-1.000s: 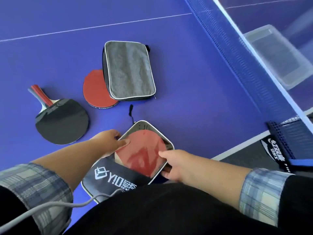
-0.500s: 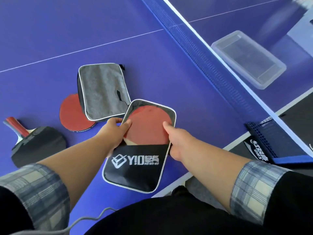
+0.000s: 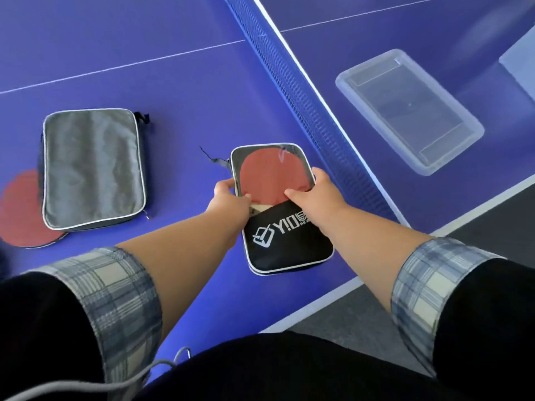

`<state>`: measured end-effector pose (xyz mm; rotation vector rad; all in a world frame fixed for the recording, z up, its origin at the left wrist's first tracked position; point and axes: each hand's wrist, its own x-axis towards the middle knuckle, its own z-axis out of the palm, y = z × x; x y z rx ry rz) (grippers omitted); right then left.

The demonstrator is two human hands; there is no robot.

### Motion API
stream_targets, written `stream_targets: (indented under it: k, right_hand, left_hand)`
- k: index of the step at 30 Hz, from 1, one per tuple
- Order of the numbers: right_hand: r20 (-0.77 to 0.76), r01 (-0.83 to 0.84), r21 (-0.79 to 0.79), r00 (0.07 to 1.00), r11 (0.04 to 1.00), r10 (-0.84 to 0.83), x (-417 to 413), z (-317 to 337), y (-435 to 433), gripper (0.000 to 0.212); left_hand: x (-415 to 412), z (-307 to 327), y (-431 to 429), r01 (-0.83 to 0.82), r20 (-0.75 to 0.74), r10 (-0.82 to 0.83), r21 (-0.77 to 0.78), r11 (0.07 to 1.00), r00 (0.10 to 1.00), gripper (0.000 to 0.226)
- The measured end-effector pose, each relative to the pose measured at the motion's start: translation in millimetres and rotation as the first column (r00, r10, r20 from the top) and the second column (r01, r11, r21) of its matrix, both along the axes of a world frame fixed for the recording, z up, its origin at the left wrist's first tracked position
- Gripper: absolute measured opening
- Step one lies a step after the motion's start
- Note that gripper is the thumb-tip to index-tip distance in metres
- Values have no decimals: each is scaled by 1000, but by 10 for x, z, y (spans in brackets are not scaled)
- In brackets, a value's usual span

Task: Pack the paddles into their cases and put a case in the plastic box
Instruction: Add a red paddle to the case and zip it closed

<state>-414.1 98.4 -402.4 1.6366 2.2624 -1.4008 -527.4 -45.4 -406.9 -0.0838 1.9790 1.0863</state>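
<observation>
A black case (image 3: 285,235) with a white logo lies near the table's front edge, its upper half open. A red paddle (image 3: 266,176) sits inside it, blade showing. My left hand (image 3: 228,195) grips the case's left edge, fingers curled over the rim. My right hand (image 3: 314,192) holds the right edge, thumb on the red rubber. A grey case (image 3: 92,166) lies flat to the left, covering part of a second red paddle (image 3: 20,206). The clear plastic box (image 3: 408,108) stands beyond the net at the right.
The blue net (image 3: 304,91) runs diagonally between the cases and the plastic box. The table's front edge (image 3: 333,293) runs close below the black case, with dark floor beyond. A grey cable (image 3: 121,380) crosses my lap at the bottom left.
Both hands have carried the black case with the paddle to the right, towards the net. The black paddle at the left has left the view as my head turned.
</observation>
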Motion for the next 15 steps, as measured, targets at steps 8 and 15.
stream_targets:
  k: [8, 15]
  right_hand:
    - [-12, -234, 64, 972, 970, 235, 97, -363, 612, 101]
    - [169, -387, 155, 917, 909, 362, 25, -375, 661, 94]
  left_hand:
    - [283, -237, 469, 29, 54, -25, -65, 997, 998, 63]
    - [263, -250, 425, 84, 90, -77, -81, 993, 993, 67]
